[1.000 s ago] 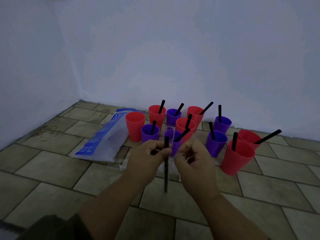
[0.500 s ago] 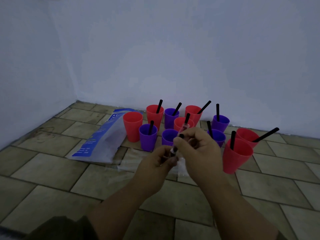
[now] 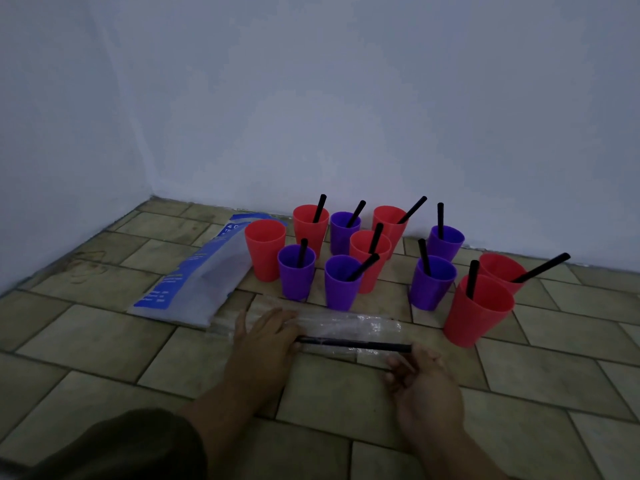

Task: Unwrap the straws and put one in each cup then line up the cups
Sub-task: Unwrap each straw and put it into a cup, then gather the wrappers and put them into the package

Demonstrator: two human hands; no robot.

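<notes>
1. Straw [image 3: 353, 344], black, is now held level, low over the tiled floor [image 3: 104, 327]; half a second earlier it was raised in front of the cups.
2. The fingers of the left hand [image 3: 263, 341] are stretched flat onto the clear wrappers [image 3: 346, 322], and the straw's left end is met at the thumb side.
3. The fingers of the right hand [image 3: 424, 382] are loosely curled at the straw's right end; whether it is pinched cannot be told.
4. Only the leftmost red cup [image 3: 265, 249] is seen empty, and the other cups [image 3: 296, 275] are already served, so this straw is judged the last before lining up.
5. A blue-printed bag [image 3: 194, 282] is left beside that cup.
</notes>
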